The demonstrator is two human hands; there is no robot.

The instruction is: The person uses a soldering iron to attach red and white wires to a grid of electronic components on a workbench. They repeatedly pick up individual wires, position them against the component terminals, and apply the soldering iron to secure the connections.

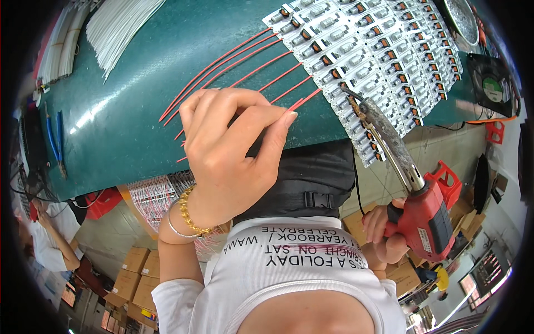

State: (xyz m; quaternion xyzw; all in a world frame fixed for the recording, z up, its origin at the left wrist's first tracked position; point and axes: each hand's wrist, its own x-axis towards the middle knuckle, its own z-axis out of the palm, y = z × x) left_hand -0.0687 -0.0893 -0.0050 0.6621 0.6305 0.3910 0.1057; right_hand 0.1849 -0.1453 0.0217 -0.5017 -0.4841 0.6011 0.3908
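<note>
My left hand (231,147) is closed in a pinch on a thin red wire (306,100), whose far end reaches the lower left edge of a panel of small boards (361,72). Several other red wires (281,77) run from that edge across the table and under my fingers. My right hand (385,236) grips a red and black soldering gun (427,225). Its long metal barrel points up and left, and the dark, bent tip sits over the panel close to the held wire's end; whether they touch, I cannot tell. Rows of black and orange parts cover the boards.
White wire bundles (119,30) lie at the far left of the green table (133,119), with blue-handled tweezers or pliers (55,136) nearer. A metal bowl (461,22) and a black fan (492,89) stand right. Another person (55,239) sits at left, beyond cardboard boxes (130,278).
</note>
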